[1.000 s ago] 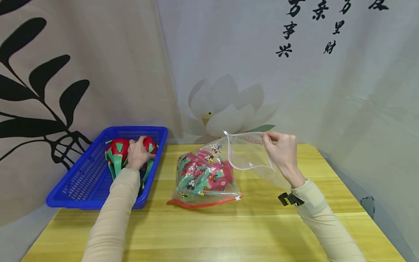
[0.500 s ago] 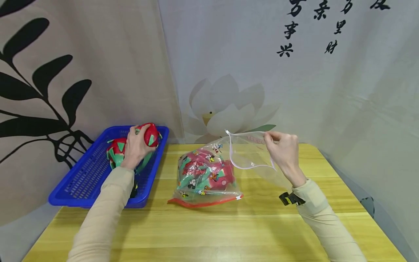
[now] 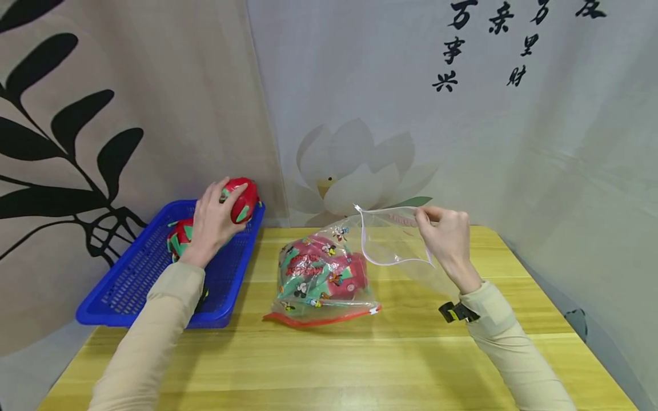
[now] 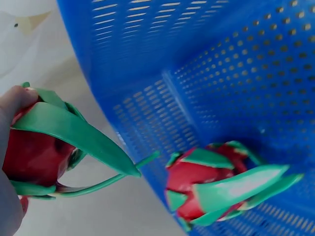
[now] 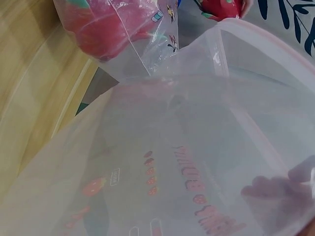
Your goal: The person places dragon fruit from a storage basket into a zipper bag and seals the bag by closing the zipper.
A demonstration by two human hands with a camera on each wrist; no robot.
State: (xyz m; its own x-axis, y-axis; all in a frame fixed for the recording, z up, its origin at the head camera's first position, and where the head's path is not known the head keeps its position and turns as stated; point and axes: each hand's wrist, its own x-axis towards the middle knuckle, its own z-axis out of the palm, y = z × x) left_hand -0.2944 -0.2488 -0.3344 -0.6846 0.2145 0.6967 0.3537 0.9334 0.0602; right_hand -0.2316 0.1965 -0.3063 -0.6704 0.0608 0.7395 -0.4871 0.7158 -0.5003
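In the head view my left hand (image 3: 209, 224) grips a red dragon fruit (image 3: 244, 202) with green scales, held up over the back right corner of the blue plastic basket (image 3: 114, 315). The left wrist view shows this fruit's long green leaves trailing past the basket's edge. A second dragon fruit (image 4: 209, 179) lies inside the basket, partly hidden by my hand in the head view. At the right, my right hand (image 3: 446, 244) pinches the edge of a clear zip bag (image 3: 393, 242), keeping it raised. The bag's white-edged mouth faces left and hangs open.
A zip bag (image 3: 324, 274) printed with cartoon figures, with a red closure strip, lies mid-table, holding red and green things. It sits between the basket and the clear bag. The wooden table (image 3: 339, 365) meets a printed curtain (image 3: 349, 85) behind.
My left hand has lifted the dragon fruit up out of the basket, towards its back right corner. The right hand and both bags have stayed nearly still.
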